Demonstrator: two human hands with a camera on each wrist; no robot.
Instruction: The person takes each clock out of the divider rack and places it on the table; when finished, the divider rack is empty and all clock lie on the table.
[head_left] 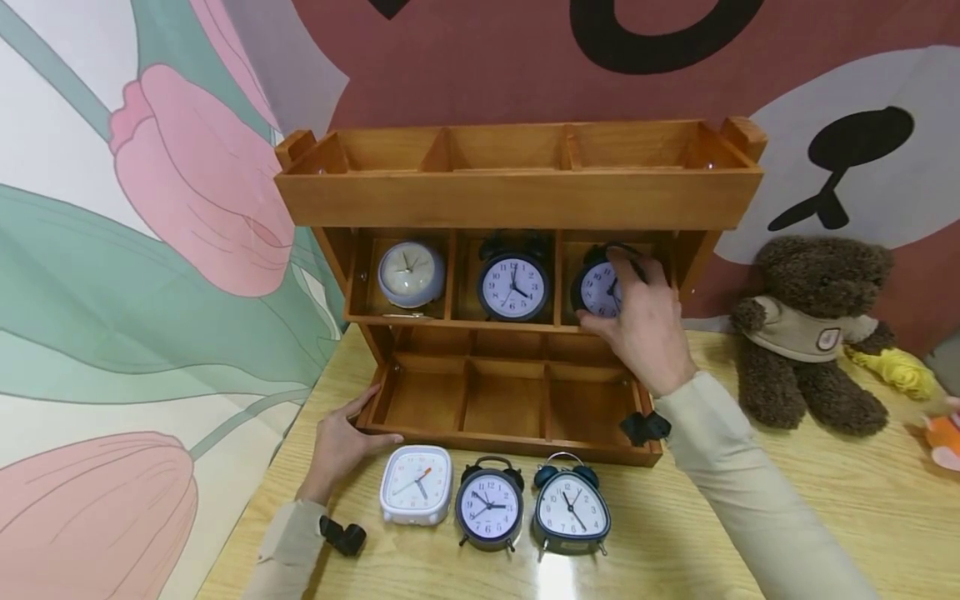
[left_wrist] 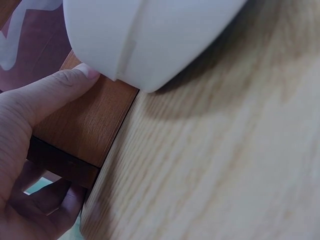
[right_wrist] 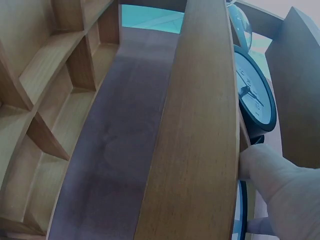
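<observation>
1. Slippage: the right hand (head_left: pixel 648 321) has its grip clamped on the black round alarm clock (head_left: pixel 596 289) in the middle tier's right compartment; a loose pinch could tip it over the ledge.
2. Rack shift: the left hand's (head_left: pixel 341 446) grip is clamped round the wooden display rack's (head_left: pixel 517 200) lower left corner; if it eases, a push could slide the rack across the worktop (head_left: pixel 660 542).
3. Knock: the white square alarm clock (head_left: pixel 416 483) stands just beside the left thumb, so a careless sweep could topple it.

upper-right clock (head_left: pixel 597 289) partly hidden behind right hand (head_left: pixel 648 327), white clock (left_wrist: pixel 135 37) cropped by left wrist view's top edge, badge (head_left: pixel 828 338) print illegibly small
</observation>
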